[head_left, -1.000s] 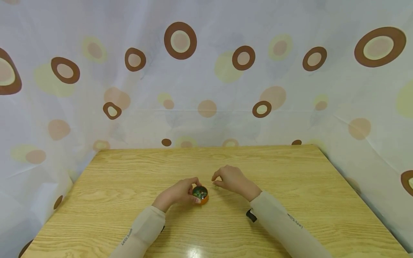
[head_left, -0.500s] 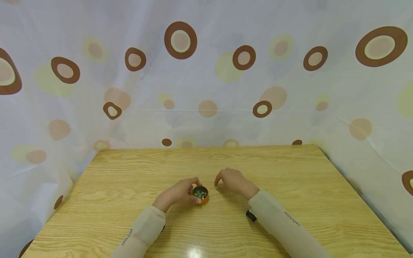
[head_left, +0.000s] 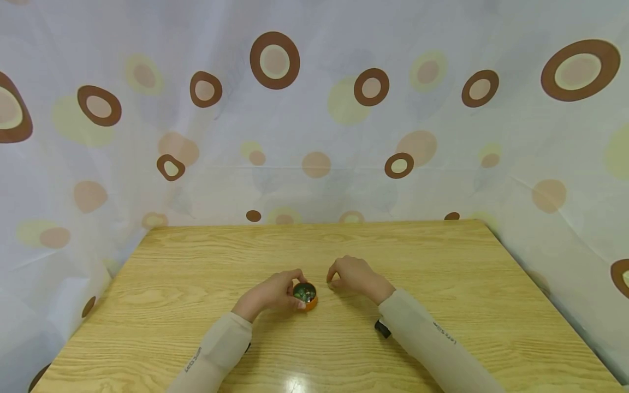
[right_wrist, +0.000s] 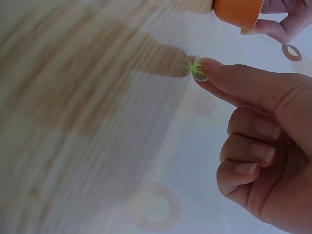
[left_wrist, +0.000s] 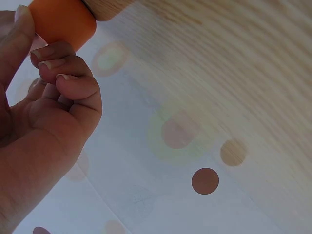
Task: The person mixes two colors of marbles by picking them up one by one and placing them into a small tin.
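Observation:
A small round orange bowl [head_left: 310, 305] stands on the table with several shiny, greenish small pieces inside, too small to make out in the head view. My left hand [head_left: 270, 293] holds its side between thumb and index finger; the other fingers curl below the orange wall [left_wrist: 66, 22] in the left wrist view. Just right of the bowl, my right hand [head_left: 357, 275] is down at the tabletop. Its thumb and index finger pinch a clear glass marble [right_wrist: 199, 71] with a green swirl, touching or almost touching the wood. The remaining fingers are folded into the palm.
The wood-grain table [head_left: 206, 251] runs back to a white curtain [head_left: 314, 125] printed with brown and yellow ovals, which also hangs along both sides. A black wrist device [head_left: 383, 328] shows under the right sleeve.
Over the first half second, my right hand shifted slightly right and down, and its thumb and index finger closed on the marble. Since then it has hardly moved. The left hand and bowl stay put.

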A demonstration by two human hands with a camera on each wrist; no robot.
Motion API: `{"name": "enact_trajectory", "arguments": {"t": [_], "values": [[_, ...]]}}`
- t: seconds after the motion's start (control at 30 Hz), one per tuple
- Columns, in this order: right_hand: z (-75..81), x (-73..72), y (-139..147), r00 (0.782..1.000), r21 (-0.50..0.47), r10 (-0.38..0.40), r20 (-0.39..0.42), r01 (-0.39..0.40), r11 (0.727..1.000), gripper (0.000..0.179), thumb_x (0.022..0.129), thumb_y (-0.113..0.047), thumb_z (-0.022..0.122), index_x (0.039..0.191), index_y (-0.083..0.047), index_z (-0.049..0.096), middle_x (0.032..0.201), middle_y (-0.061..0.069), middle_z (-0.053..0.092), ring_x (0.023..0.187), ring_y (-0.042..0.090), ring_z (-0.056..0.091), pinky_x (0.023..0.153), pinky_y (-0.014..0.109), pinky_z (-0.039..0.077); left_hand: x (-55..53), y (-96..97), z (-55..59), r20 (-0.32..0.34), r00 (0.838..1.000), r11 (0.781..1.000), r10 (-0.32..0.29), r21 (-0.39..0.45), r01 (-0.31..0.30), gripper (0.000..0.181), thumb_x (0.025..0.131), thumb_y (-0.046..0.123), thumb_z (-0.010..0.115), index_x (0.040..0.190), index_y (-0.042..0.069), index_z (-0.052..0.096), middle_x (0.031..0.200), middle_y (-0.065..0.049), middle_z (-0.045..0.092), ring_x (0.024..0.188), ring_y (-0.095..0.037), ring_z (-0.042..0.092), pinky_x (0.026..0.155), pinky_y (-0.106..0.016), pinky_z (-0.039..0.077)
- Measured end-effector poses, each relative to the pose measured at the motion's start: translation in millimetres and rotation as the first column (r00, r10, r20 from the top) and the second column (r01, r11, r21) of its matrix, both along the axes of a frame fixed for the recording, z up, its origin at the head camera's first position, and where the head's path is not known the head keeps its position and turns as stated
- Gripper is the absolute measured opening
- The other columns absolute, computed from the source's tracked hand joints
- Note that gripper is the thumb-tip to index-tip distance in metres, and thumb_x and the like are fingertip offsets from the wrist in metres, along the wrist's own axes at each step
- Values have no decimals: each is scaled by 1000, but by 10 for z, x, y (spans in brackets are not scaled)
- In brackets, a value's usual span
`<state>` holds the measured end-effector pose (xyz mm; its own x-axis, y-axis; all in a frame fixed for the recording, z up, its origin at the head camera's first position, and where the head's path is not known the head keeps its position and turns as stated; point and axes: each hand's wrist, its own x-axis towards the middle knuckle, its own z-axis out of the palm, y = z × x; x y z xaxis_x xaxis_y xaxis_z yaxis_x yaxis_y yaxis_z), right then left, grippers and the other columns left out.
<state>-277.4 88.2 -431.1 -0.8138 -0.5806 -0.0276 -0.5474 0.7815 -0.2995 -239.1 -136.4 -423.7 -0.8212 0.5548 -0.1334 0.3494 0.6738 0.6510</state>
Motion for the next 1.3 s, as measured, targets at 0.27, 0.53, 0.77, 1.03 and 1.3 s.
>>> {"name": "enact_trajectory", "arguments": {"t": [0.27, 0.53, 0.77, 1.03, 1.3], "values": [[32, 12, 2, 999, -9, 24, -40, -25, 1000, 11, 86, -15, 73, 97, -12, 76, 99, 6, 71, 73, 18, 62, 60, 33, 51, -21, -19, -15, 13, 1000, 1000, 14, -2, -14, 39, 84, 15, 76, 117, 7, 54, 68, -3, 50, 58, -14, 41, 56, -27, 35], [70, 43, -23, 997, -26, 38, -63, -39, 999, 12, 87, -17, 73, 97, -11, 76, 100, 6, 72, 65, 12, 59, 56, 28, 48, -22, -10, -17, 9, 1000, 1000, 14, -14, -14, 40, 84, 15, 76, 117, 7, 54, 67, -3, 50, 58, -14, 42, 57, -28, 36], [102, 89, -39, 997, -45, 46, -70, -49, 998, 13, 87, -17, 72, 98, -10, 75, 97, 7, 72, 66, 14, 61, 55, 29, 48, -13, 7, -23, 2, 1000, 1000, 14, -18, -14, 40, 83, 15, 77, 115, 7, 55, 67, -3, 47, 60, -14, 41, 58, -29, 35], [158, 123, -69, 993, -59, 65, -101, -71, 996, 16, 89, -18, 71, 101, -9, 75, 94, 5, 72, 67, 13, 62, 57, 28, 49, -8, 10, -13, 8, 1000, 999, 16, -29, -16, 40, 83, 16, 77, 116, 7, 55, 68, -2, 48, 60, -14, 41, 58, -27, 35], [225, 166, -88, 989, -78, 76, -124, -86, 993, 17, 89, -19, 71, 102, -9, 74, 96, 7, 72, 70, 15, 64, 58, 29, 50, -1, 9, -7, 13, 1000, 999, 15, -32, -14, 41, 84, 17, 76, 117, 7, 54, 68, -2, 49, 58, -13, 41, 57, -27, 35]]}}
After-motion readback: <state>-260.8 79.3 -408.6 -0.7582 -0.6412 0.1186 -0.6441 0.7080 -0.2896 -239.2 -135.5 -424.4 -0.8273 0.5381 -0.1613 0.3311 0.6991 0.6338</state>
